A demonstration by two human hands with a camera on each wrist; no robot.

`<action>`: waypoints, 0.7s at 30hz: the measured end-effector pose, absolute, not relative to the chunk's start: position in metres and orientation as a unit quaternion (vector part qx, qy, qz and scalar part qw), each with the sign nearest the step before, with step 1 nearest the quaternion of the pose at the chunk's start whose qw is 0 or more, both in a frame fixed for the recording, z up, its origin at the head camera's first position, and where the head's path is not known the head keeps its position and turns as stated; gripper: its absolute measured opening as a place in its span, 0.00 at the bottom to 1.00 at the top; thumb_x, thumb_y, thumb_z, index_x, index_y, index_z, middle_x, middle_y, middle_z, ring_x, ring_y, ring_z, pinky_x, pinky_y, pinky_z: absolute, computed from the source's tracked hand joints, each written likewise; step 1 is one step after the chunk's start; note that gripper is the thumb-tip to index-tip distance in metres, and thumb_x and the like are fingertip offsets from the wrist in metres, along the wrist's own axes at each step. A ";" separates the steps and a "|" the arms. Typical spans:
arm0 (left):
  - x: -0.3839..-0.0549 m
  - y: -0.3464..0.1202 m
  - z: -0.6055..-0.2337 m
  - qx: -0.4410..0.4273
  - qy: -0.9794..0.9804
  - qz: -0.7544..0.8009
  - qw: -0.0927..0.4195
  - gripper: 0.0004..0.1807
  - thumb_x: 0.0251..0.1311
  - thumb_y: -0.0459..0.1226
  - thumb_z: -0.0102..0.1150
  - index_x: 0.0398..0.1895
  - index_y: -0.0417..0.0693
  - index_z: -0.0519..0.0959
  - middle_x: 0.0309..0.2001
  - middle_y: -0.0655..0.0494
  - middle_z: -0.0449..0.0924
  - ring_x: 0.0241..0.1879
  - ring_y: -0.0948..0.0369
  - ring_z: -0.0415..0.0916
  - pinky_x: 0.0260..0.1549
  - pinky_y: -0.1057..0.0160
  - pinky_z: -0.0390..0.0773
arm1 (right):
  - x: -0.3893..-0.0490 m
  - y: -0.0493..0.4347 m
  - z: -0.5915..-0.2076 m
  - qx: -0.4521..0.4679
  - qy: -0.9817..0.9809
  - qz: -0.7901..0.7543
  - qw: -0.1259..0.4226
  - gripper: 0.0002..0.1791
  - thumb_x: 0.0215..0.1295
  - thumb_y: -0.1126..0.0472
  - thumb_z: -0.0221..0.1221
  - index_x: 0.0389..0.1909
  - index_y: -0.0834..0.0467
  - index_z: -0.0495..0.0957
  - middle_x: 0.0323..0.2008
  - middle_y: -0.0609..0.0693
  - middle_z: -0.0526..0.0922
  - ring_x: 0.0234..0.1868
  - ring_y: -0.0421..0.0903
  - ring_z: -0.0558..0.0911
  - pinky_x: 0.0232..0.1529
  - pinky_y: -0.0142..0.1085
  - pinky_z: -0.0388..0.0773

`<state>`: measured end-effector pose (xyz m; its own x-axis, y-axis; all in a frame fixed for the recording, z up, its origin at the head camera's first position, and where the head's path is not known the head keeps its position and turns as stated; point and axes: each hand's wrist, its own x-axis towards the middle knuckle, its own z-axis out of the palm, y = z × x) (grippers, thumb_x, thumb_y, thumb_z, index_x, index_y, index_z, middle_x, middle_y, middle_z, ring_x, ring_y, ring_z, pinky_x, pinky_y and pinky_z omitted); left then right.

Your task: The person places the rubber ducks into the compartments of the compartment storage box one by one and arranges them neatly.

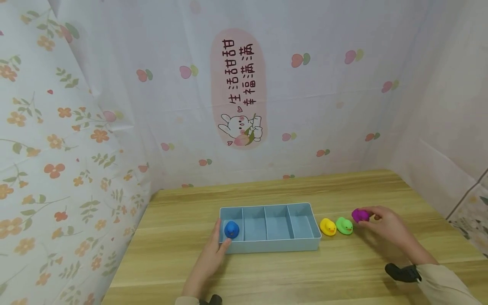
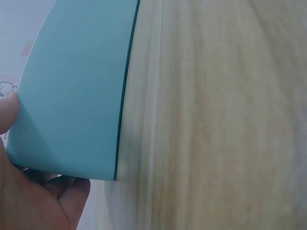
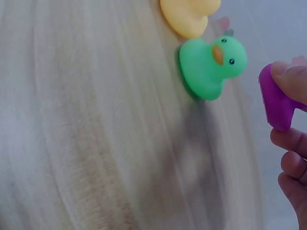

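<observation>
A light blue box [image 1: 273, 245] with a row of compartments sits on the table. My left hand [image 1: 211, 253] grips its left end, thumb at the front rim and fingers along the end wall; the left wrist view shows the box's smooth outer side [image 2: 72, 91] against that hand [image 2: 33, 201]. Inside the leftmost compartment is a blue rubber duck [image 1: 231, 230]. My right hand [image 1: 389, 226] pinches a purple rubber duck [image 3: 278, 103] between thumb and fingers, raised off the table. Just left of it, a green rubber duck [image 1: 345, 225] stands beside a yellow rubber duck [image 1: 328, 227].
The wood-grain table [image 1: 183, 228] runs back to a printed cloth [image 1: 171, 106] hanging behind it. Floral cloth [image 1: 57, 169] drapes down on the left, and a pale wall covering [image 1: 438, 127] stands at the right.
</observation>
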<state>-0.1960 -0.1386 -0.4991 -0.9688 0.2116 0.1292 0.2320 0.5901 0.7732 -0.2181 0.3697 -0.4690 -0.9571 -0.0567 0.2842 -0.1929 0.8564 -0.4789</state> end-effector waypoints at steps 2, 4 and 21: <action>-0.196 -0.138 -0.498 -0.123 -0.891 -0.436 0.010 0.37 0.72 0.44 0.44 0.76 0.40 0.41 0.74 0.35 0.43 0.72 0.38 0.45 0.69 0.39 0.49 | -0.220 0.368 -0.468 0.066 -0.955 0.257 0.131 0.27 0.50 0.49 0.71 0.46 0.62 0.82 0.37 0.56 0.84 0.38 0.52 0.77 0.33 0.35 0.71; -0.196 -0.137 -0.498 -0.122 -0.891 -0.437 0.008 0.37 0.72 0.44 0.44 0.76 0.40 0.41 0.74 0.35 0.43 0.72 0.39 0.44 0.69 0.39 0.49 | -0.222 0.367 -0.466 0.067 -0.955 0.256 0.132 0.27 0.50 0.49 0.71 0.46 0.62 0.82 0.37 0.56 0.84 0.38 0.52 0.77 0.33 0.35 0.71; -0.198 -0.138 -0.500 -0.124 -0.889 -0.440 0.008 0.37 0.72 0.44 0.44 0.75 0.39 0.41 0.74 0.35 0.42 0.72 0.38 0.44 0.69 0.38 0.48 | -0.225 0.347 -0.453 0.079 -0.947 0.280 0.132 0.23 0.53 0.52 0.70 0.45 0.62 0.82 0.40 0.57 0.83 0.38 0.53 0.75 0.31 0.34 0.70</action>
<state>-0.1976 -0.1380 -0.5001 -0.9693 0.2131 0.1223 0.2265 0.5814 0.7815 -0.2246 0.3468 -0.4531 -0.9528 -0.0758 0.2939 -0.2236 0.8302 -0.5107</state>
